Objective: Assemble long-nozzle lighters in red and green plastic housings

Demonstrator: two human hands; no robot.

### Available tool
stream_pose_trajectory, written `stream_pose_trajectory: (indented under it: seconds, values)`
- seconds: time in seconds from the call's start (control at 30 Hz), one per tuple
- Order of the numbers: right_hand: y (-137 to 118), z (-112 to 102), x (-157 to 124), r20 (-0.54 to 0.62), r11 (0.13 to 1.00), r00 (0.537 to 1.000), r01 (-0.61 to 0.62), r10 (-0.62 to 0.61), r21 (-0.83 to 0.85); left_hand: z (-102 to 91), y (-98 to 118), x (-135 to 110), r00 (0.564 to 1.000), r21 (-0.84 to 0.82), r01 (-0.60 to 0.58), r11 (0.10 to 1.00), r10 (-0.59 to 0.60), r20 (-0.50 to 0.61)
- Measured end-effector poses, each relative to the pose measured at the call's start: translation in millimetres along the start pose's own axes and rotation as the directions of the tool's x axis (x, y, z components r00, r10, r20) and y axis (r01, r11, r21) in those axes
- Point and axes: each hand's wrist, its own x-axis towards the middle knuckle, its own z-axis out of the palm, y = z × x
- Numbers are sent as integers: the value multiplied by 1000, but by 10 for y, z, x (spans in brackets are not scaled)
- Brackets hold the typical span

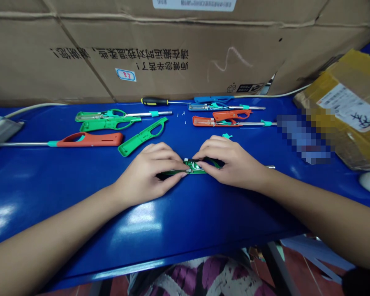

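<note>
My left hand (156, 170) is closed, its thumb and fingertips gripping the left part of an opened green lighter body (198, 171) low over the blue table. White wires and small parts show inside this long-nosed gas lighter. My right hand (230, 160) is closed in a pinch over the same body, on a small black part with a white end (188, 160). Its palm hides much of the lighter, and the metal tip (271, 167) shows beyond the wrist. Behind the right fingers lies a teal trigger piece (227, 136). A loose green shell half (142, 137) lies beyond my left hand.
Opened green (89, 116), blue (200, 107) and red lighters (203, 121) lie at the back beside a screwdriver (156, 101). A closed red lighter (92, 139) lies left. A large cardboard box (135, 37) walls the back; a taped parcel (342, 111) stands right.
</note>
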Motion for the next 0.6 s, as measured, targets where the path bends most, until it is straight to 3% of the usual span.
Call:
stream_pose_trajectory:
  seconds: [0.3, 0.6]
  values:
    - [0, 4, -8, 15, 1000, 1000, -8, 8, 15, -65, 22, 0, 982, 144, -190, 971, 187, 31]
    - [3, -6, -9, 16, 1000, 1000, 0, 0, 16, -18, 19, -31, 979, 69, -201, 977, 202, -6]
